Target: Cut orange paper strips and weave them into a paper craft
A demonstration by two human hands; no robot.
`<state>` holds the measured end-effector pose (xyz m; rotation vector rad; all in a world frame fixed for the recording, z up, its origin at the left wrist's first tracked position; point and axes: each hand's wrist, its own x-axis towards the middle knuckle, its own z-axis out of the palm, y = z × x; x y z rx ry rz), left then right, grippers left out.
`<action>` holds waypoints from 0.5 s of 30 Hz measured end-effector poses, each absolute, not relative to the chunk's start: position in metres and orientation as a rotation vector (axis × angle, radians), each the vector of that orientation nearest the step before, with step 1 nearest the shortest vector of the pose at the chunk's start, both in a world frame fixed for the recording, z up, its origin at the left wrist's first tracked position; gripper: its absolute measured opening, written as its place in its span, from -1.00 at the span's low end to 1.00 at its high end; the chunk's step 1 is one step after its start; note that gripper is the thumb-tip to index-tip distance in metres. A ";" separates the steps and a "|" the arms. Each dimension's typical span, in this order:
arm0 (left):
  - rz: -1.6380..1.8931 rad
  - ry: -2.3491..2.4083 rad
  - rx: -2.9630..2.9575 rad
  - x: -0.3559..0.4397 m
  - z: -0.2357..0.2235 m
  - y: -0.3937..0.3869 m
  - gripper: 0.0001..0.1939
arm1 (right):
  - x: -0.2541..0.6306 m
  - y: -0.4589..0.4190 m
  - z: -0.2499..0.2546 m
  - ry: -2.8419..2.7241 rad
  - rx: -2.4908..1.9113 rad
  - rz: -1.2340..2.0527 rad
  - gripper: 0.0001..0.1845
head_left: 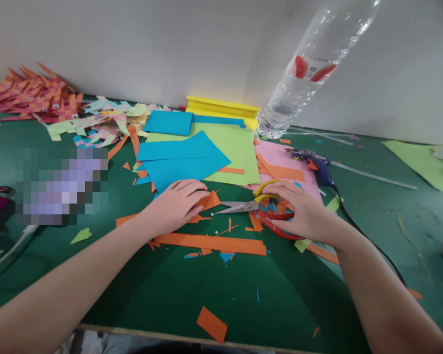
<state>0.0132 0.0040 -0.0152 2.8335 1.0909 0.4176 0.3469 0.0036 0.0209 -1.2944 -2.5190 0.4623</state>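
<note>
In the head view my right hand (305, 209) is closed around the handles of a pair of scissors (243, 206), one loop yellow and the other red. The blades stand a little apart and point left. My left hand (180, 204) grips a small piece of orange paper (211, 200), which sticks out past the fingertips close to the blade tips. Below the hands a long folded orange paper strip (214, 242) lies on the green table. Small orange and blue scraps are scattered around the scissors.
Blue sheets (184, 157) lie over green paper (239, 152). A clear plastic bottle (299, 83) stands behind, near a glue gun (317, 164) on pink paper. Woven paper crafts (33, 96) are piled far left, with a blurred-out object (64, 189) nearer. An orange piece (212, 324) lies at the front edge.
</note>
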 end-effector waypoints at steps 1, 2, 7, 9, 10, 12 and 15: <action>0.419 1.082 2.836 0.013 -0.015 0.004 -0.68 | 0.347 0.004 0.021 -2.524 -1.281 0.465 -0.58; 0.423 1.074 2.837 0.013 -0.015 0.004 -0.68 | 0.347 0.004 0.020 -2.526 -1.271 0.466 -0.58; 0.424 1.091 2.830 0.013 -0.013 0.003 -0.68 | 0.350 0.004 0.018 -2.522 -1.273 0.484 -0.56; 0.420 1.090 2.825 0.013 -0.014 0.003 -0.68 | 0.350 0.004 0.017 -2.518 -1.296 0.487 -0.55; 0.419 1.088 2.823 0.013 -0.014 0.003 -0.68 | 0.350 0.004 0.018 -2.517 -1.305 0.484 -0.54; 0.412 1.090 2.817 0.013 -0.015 0.003 -0.67 | 0.350 0.004 0.018 -2.518 -1.312 0.468 -0.55; 0.391 1.094 2.812 0.013 -0.014 0.003 -0.66 | 0.350 0.004 0.020 -2.528 -1.350 0.378 -0.59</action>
